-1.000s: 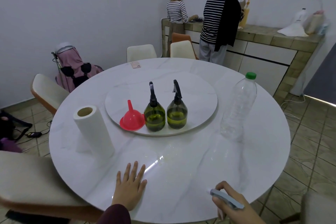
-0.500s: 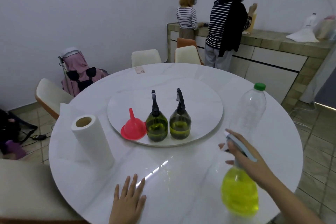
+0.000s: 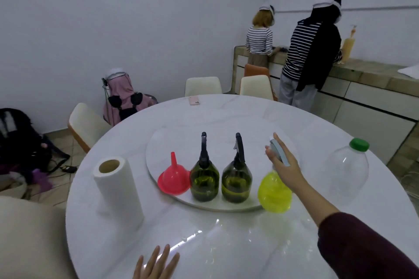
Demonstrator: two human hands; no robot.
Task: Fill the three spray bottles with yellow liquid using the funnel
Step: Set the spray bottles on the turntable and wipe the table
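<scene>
We held the clear spray bottle by its trigger head, the fingers of our right hand wrapped around the neck. The bottle sat at the right end of the turntable, at its front rim; we could not tell whether its base was fully down. Our left hand lay flat on the tabletop, fingers spread and holding nothing, in front of the turntable.

Hazards, as we judged them:
- The clear bottle was close to the turntable rim. A base set half on the rim would tip when we let go.
- The turntable may rotate. A sideways push while releasing could swing the bottles.
- The clear bottle stood just beside the right green spray bottle. A careless withdrawal could knock it.

Containers and contents:
- Clear spray bottle: bright yellow liquid, filling most of the body.
- Right green spray bottle and left green spray bottle: tinted glass, liquid roughly to mid-height, both upright on the turntable with heads fitted.
- Red funnel: upside down on the turntable, left of the green bottles, nothing in it.
- Large plastic bottle, green cap on, right of the turntable: appeared empty.
</scene>
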